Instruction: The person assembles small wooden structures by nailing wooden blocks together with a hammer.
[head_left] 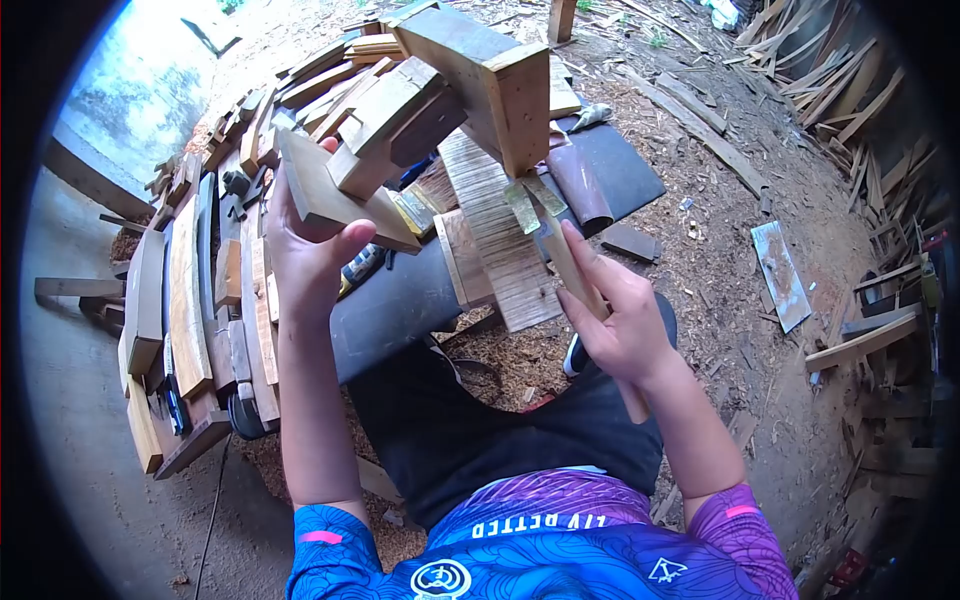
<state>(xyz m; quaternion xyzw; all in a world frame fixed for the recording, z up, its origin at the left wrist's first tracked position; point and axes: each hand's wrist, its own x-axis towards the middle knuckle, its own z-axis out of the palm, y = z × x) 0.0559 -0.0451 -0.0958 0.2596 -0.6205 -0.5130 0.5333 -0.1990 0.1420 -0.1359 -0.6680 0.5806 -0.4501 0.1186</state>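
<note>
My left hand (pixel 305 255) grips a joined wooden piece (pixel 430 110) by its lower leg and holds it raised in front of me. The piece has thick square bars and angled blocks. My right hand (pixel 615 315) holds a wooden-handled chisel (pixel 560 250); its blade tip (pixel 525 205) rests against the underside of the thick bar. Below both hands lies a pale ribbed board (pixel 500 240) across my lap.
A pile of curved and straight wooden parts (pixel 200 300) lies to the left on a low bench. Black sheeting (pixel 620 165) covers the ground ahead. Sawdust and offcuts (pixel 720 140) litter the dirt; scrap planks (pixel 860 90) are stacked at right.
</note>
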